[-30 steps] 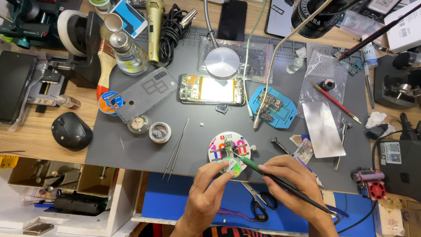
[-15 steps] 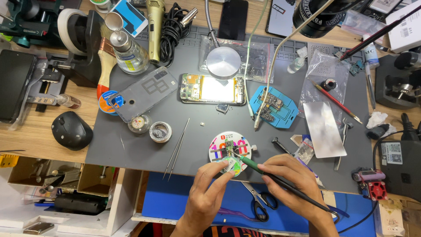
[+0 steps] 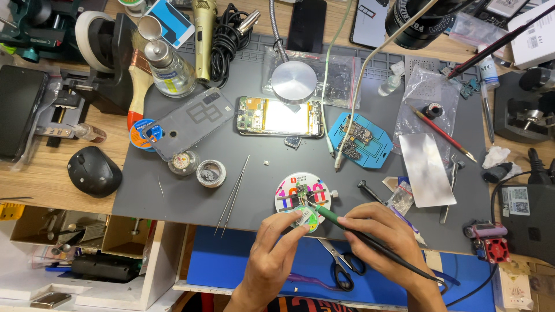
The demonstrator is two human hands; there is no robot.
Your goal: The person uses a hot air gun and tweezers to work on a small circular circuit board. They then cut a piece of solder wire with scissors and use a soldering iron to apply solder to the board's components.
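On the cluttered grey-matted worktop (image 3: pixel 191 196), the right hand (image 3: pixel 384 237), its grip closed on the green-handled soldering iron (image 3: pixel 347 226), could slip and burn the left hand (image 3: pixel 277 248), whose grip pinches the small round solder-paste tin (image 3: pixel 304 218).

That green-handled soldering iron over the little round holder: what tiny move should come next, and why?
Probably ease the soldering iron tip down onto the small board in the round holder. The right hand aims it there, and the left hand steadies a small round spool at the rim.
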